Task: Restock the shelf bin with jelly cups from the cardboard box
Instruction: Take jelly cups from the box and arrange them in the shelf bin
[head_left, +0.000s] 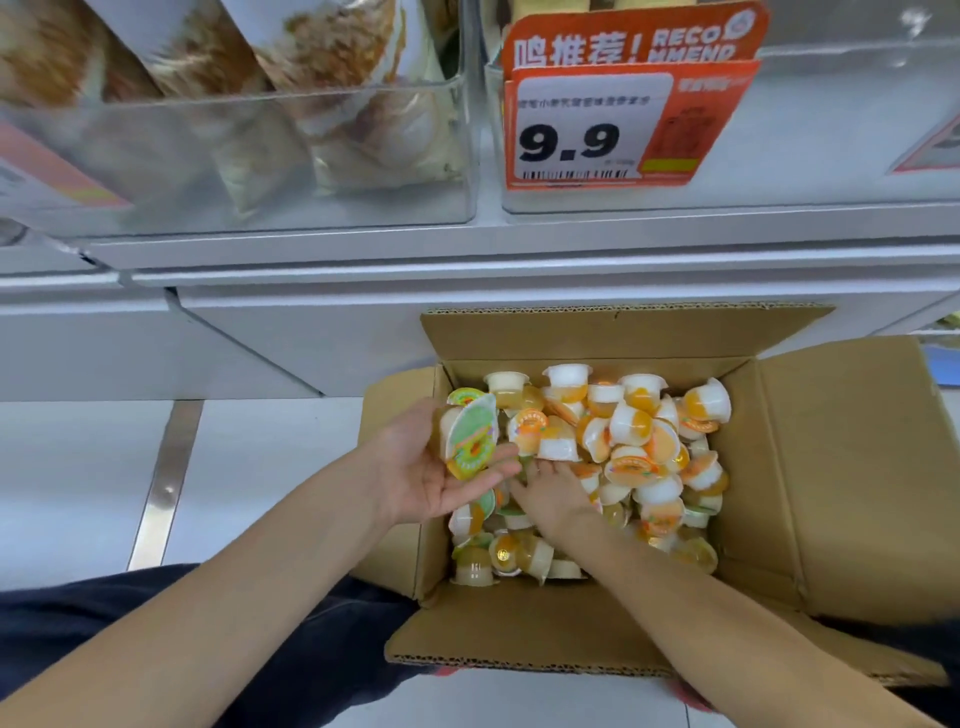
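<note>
Cardboard box (831, 467) on floor below shelf, all four flaps folded out; long axis runs roughly away from the camera, toward the shelf. Jelly cups (639, 441) heaped loose inside at every angle: some lid-up, some on their sides, some inverted. No common orientation.

Left hand (415, 473) palm-up at box's left wall, fingers loosely extended and slightly curled, cradling a green-lidded cup (470, 436) on edge, lid facing the camera; a second cup sits behind it, mostly hidden.

Right hand (553, 493) palm-down in the heap, fingertips buried among the cups; whether they pinch one cannot be told.

Shelf bin (831, 156) above, clear, carrying an orange price tag (613, 124) marked 9.9; its inside is blurred and cut off at top. Neighbouring bin (260, 156) holds blurred packets.
</note>
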